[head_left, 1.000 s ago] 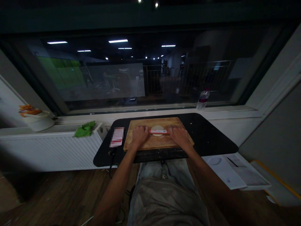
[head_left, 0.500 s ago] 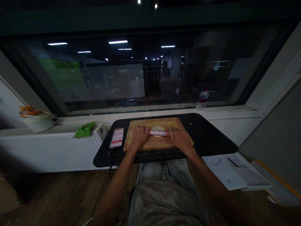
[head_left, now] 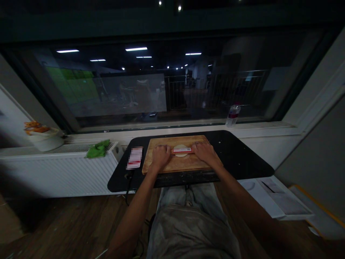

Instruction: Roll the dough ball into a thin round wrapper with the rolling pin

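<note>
A rolling pin [head_left: 182,150] with a white and red label lies crosswise over a round, pale piece of dough [head_left: 181,155]. My left hand [head_left: 161,156] is closed on the pin's left end, and my right hand [head_left: 204,152] grips its right end. Beneath them is a wooden cutting board [head_left: 175,167], resting on a black table [head_left: 239,154]. The dough shows above and below the pin; the part under the pin is hidden, and the fingers cover both pin ends.
Left of the board lies a phone [head_left: 135,157] with a blurred screen and a dark cable. A green cloth [head_left: 97,149] and a white tub [head_left: 45,139] sit on the radiator [head_left: 67,176]. A bottle [head_left: 233,115] stands on the windowsill. An opened white box [head_left: 283,201] is at lower right.
Both hands have pushed the rolling pin slightly away from me across the dough, so more dough shows on the near side. The right hand's blur has cleared.
</note>
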The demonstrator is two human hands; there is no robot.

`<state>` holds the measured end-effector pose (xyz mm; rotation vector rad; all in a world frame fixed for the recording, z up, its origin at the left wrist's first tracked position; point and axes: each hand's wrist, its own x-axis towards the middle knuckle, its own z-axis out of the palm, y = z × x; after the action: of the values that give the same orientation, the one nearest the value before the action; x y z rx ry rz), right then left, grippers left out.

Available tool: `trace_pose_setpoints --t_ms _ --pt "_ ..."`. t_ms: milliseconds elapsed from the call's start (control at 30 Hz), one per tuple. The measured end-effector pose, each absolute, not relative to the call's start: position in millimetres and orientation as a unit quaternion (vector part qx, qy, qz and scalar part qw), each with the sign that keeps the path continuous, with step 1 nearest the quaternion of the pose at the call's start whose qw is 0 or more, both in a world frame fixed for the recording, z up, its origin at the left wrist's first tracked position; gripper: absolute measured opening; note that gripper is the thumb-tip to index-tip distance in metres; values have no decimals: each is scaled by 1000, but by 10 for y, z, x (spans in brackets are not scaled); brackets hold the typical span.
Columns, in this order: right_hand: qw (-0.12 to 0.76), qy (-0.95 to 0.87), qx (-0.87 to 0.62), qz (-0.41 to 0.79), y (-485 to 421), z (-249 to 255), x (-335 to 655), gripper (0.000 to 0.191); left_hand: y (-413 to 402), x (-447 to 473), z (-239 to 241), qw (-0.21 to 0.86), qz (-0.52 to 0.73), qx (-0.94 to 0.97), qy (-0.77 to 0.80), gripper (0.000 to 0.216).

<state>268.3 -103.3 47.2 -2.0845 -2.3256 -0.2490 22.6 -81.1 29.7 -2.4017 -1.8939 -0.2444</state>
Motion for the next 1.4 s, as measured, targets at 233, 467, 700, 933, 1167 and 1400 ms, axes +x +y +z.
trace_pose_setpoints --t_ms 233,467,700,933,1167,1400 --pt "13 -747 -660 -79 -836 500 2727 56 -788 226 262 50 -76 -789 -607 45" --pt "8 -761 -646 -65 -695 470 2757 53 -783 224 257 41 -79 -788 -609 42" --pt "9 -748 -658 -86 -841 456 2720 55 -787 232 275 35 -76 -791 -606 41" --pt "28 -719 -690 -71 -921 483 2673 55 -805 236 303 24 -95 -778 -621 46" --pt "39 -725 -683 -79 -1026 450 2684 57 -820 240 312 18 -106 -775 -622 49" --pt "71 -710 -695 -85 -1165 386 2669 58 -804 245 298 13 -123 -770 -627 52"
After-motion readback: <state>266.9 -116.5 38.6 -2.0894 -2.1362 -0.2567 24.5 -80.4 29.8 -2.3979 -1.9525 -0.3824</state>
